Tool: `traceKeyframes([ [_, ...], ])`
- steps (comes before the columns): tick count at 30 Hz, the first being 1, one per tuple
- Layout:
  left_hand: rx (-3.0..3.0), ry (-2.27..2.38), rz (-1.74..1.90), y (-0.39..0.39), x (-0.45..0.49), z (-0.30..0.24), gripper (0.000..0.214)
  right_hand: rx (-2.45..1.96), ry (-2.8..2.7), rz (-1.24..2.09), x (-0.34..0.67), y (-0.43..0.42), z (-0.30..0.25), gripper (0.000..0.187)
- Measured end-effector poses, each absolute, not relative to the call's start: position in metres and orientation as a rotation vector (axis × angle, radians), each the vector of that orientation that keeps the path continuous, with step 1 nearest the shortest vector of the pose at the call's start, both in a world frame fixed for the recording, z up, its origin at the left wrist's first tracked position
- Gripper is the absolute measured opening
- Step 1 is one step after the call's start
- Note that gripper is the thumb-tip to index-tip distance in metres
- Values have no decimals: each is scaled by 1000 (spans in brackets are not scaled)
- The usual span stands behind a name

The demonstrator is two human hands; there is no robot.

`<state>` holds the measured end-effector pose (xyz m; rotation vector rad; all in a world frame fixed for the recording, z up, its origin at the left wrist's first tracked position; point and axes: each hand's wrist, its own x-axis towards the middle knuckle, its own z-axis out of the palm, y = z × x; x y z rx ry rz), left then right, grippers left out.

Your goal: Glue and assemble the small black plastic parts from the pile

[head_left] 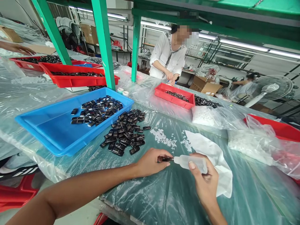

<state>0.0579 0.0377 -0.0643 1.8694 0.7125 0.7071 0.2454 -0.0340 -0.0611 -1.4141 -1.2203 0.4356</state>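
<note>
My left hand (152, 162) is closed on a small black plastic part (167, 159), held low over the table. My right hand (206, 178) grips a translucent white squeeze bottle (191, 163) lying sideways in the fingers. Its nozzle points left and meets the black part, though I cannot tell whether they touch. Just beyond my left hand is a pile of similar black parts (126, 131). Small white pieces (161, 137) lie scattered past the bottle. A white cloth (211, 150) spreads under and beside my right hand.
A blue tray (51, 137) with black parts stands at left. Red trays (82, 82) sit farther back. Plastic bags of white pieces (250, 143) lie at right. Green posts (103, 43) rise from the table. A co-worker (167, 56) stands across, behind another red tray (174, 99).
</note>
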Motion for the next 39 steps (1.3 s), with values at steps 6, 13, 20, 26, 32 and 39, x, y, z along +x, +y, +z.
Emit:
traceKeyframes([
  [6,1846,680,709,39,59,-64,26,-1432,-1197,453,246,-31,-62,28],
  [13,1828,691,716,41,60,-63,23,-1413,-1172,597,245,-30,-60,30],
  [20,1832,713,700,41,60,-61,23,-1426,-1165,546,244,-32,-59,31],
  [26,1832,706,699,41,60,-64,23,-1416,-1181,552,244,-32,-60,30],
  [32,1840,732,705,41,60,-66,22,-1385,-1215,475,243,-33,-62,26],
  [39,1860,741,713,41,60,-62,18,-1340,-1131,590,244,-33,-62,27],
])
